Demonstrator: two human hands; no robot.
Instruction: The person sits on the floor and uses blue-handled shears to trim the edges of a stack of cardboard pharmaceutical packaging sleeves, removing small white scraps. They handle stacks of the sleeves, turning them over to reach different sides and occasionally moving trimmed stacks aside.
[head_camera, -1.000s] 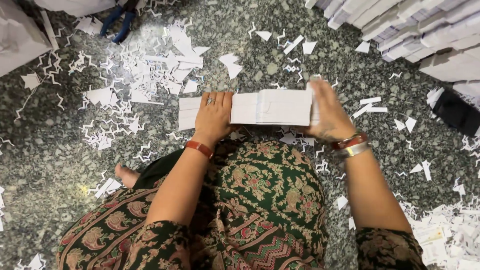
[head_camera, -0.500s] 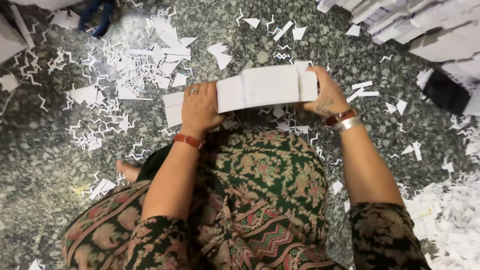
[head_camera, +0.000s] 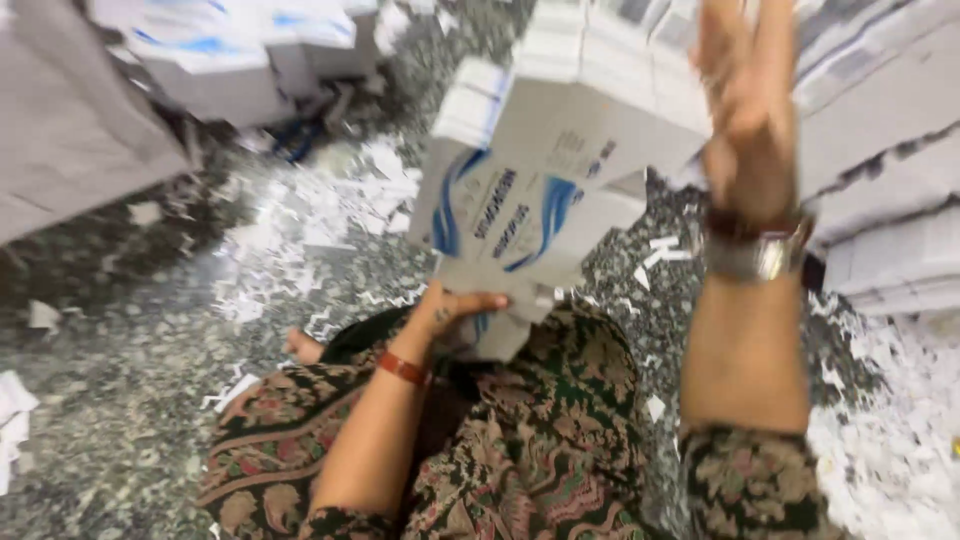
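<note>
Paper scraps over speckled stone floor

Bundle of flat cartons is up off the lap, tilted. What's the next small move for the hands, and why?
Probably steady it first: bring the right hand flat against the upper end of the carton bundle. The left hand supports only its lower edge, the bundle leans, and the sheets look fanned, so they could slip onto the scrap-littered floor.

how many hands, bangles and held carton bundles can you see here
hands: 2, left hand under the bundle, right hand raised against it
wrists with bangles: 2, red bangle, metal bangles
held bundle of white and blue flat cartons: 1
total: 5
</note>
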